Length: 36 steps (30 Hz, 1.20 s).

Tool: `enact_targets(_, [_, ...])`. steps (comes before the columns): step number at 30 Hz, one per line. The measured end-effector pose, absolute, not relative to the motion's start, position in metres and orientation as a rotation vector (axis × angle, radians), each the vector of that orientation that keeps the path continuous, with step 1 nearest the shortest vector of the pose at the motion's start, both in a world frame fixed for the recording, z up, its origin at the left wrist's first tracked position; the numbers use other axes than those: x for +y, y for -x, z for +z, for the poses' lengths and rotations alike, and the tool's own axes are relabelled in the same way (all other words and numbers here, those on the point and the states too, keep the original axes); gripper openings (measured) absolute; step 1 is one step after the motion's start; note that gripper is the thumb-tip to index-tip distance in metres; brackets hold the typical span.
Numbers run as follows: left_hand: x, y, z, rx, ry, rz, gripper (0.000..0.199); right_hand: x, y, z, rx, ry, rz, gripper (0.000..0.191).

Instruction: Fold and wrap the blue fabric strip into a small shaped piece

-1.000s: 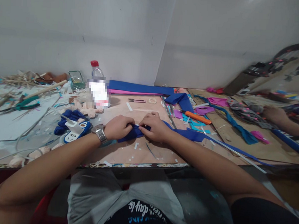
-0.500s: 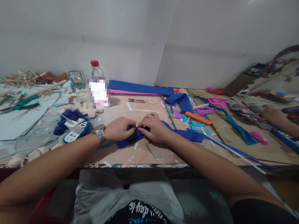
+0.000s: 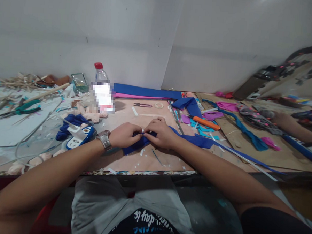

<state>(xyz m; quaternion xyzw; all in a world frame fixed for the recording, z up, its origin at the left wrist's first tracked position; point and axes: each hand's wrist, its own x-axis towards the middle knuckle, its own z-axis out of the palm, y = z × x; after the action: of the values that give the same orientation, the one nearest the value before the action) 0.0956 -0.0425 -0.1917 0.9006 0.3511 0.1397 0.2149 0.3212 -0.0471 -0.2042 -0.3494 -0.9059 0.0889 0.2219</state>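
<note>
A long strip of blue fabric [image 3: 199, 141] runs across the table in front of me, trailing off to the right beside a thin white strip [image 3: 244, 158]. My left hand [image 3: 125, 135], with a metal watch on its wrist, pinches the fabric near its left end. Right beside it, my right hand [image 3: 161, 134] has thumb and fingers closed on the same fabric, the fingertips of both hands nearly meeting. A small white bit shows between them; what it belongs to is hidden. The fabric's left end hangs out below my fingers onto the table.
Beyond my hands lie thread snips [image 3: 142, 105] and a tape roll [image 3: 159, 105]. An orange utility knife [image 3: 206, 123] is at right. A power strip [image 3: 81, 138], a bottle [image 3: 100, 72] and green-handled pliers [image 3: 28, 107] are at left. A co-worker's arm [image 3: 296, 128] reaches in at far right.
My hands keep their pinch on the blue fabric in almost the same place. At far right, the co-worker's hand has shifted slightly.
</note>
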Motion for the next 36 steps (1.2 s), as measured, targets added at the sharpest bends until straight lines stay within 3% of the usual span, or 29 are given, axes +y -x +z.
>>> enact_targets(14, [-0.040, -0.096, -0.192, 0.947, -2.281, 0.389, 0.022, -0.048, -0.321, -0.203, -2.462, 0.943, 0.263, 0.009])
enact_targets(20, [-0.039, -0.097, -0.194, 0.939, -2.222, 0.408, 0.042, -0.049, -0.321, -0.202, -2.450, 0.920, 0.266, 0.008])
enact_targets(36, [-0.033, -0.095, -0.203, 0.952, -2.130, 0.426, 0.035, -0.050, -0.321, -0.201, -2.455, 0.920, 0.253, 0.009])
